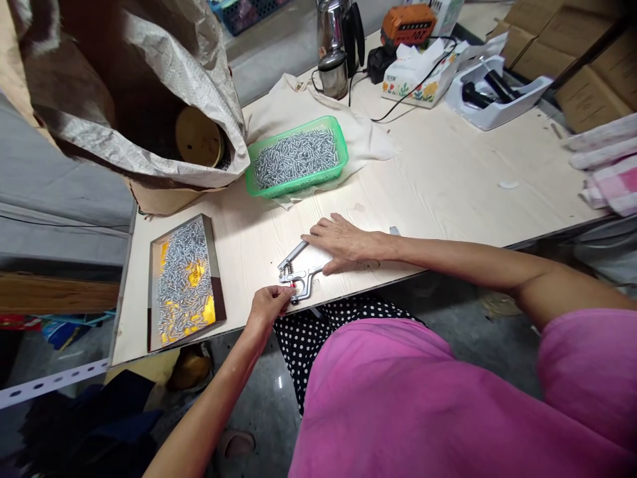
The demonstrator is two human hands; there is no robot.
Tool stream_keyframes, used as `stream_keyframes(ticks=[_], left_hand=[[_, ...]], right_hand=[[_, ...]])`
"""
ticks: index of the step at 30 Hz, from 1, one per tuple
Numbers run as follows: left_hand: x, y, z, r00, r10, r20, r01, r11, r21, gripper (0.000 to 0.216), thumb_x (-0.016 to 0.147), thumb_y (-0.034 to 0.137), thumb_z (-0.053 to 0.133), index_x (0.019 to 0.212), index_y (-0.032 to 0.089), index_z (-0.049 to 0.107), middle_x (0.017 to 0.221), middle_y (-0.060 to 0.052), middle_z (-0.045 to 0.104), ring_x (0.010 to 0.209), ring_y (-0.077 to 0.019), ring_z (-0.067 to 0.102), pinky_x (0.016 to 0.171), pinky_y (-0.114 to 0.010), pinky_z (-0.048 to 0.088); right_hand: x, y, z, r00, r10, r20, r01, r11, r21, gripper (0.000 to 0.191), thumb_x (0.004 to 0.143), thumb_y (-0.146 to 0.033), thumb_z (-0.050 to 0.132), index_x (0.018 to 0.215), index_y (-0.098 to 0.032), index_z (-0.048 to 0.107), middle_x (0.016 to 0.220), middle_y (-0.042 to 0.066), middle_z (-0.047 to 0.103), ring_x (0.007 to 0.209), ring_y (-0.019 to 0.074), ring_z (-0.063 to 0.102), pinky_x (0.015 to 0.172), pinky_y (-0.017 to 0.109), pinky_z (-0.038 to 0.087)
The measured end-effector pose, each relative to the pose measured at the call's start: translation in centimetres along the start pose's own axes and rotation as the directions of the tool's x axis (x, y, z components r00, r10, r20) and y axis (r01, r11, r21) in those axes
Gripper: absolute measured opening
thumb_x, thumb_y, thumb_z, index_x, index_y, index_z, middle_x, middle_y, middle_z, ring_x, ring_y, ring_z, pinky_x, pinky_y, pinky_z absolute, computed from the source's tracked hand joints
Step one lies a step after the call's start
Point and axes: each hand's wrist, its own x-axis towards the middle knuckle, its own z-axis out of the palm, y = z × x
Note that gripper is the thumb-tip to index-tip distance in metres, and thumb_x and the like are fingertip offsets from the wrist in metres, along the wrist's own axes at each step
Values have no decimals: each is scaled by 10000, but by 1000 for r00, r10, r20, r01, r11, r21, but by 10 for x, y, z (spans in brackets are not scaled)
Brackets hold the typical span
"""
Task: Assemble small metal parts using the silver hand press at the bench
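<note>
A pair of silver snap-fastener pliers point(304, 282) lies near the table's front edge, its handles spread and a spring showing between them. My right hand point(338, 242) is around the handle ends, with the fingers at the upper handle and the thumb by the lower one. At the jaw end, my left hand point(273, 302) has its fingertips pinched together beside a small red part. Whatever those fingertips hold is hidden. Left of the pliers, a shallow tray point(217, 289) contains many small silver metal pieces point(184, 272) over a yellow bottom. Behind them, a green plastic basket point(298, 188) is full of similar pieces.
A large open woven sack point(189, 60) with a round tan container point(199, 137) inside stands at the back left. Farther back are a steel cup point(333, 76), a tissue box point(413, 83), an orange battery pack point(408, 25) and a white tray point(490, 116). Cardboard boxes point(592, 93) fill the right corner.
</note>
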Motion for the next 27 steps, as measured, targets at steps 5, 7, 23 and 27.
stream_keyframes(ticks=[5, 7, 23, 27], left_hand=[[-4, -3, 0, 999, 17, -37, -17, 1000, -4, 639, 503, 789, 817, 557, 187, 610, 506, 26, 532, 490, -101, 445, 504, -242, 364], [-4, -6, 0, 998, 21, -58, -22, 1000, -7, 647, 507, 801, 807, 574, 185, 623, 517, 29, 534, 500, -103, 448, 517, -246, 368], [21, 20, 30, 662, 724, 192, -610, 373, 699, 575, 912, 407, 745, 1401, 165, 564, 1447, -174, 602, 1356, -347, 525, 1155, -545, 448], [40, 38, 36, 639, 666, 384, -667, 233, 707, 696, 909, 352, 763, 1497, 136, 458, 1510, -191, 549, 1334, -346, 531, 1147, -526, 458]], right_hand=[[-3, -3, -3, 1000, 11, -7, -10, 1000, 27, 722, 894, -521, 741, 1461, -156, 484, 1303, 165, 612, 1163, 348, 472, 1001, 530, 351], [-3, -5, -4, 1000, 20, -3, -20, 999, 38, 683, 893, -498, 755, 1433, -161, 508, 1290, 153, 619, 1159, 340, 475, 1007, 526, 338], [-10, -13, 7, 999, 18, -28, -17, 1000, 22, 675, 939, -440, 733, 1466, -128, 448, 1253, 155, 630, 1162, 323, 503, 1030, 504, 321], [-17, -9, 5, 994, 105, -10, -104, 994, 40, 800, 822, -520, 824, 1415, -104, 484, 1301, 185, 595, 1166, 345, 500, 976, 481, 417]])
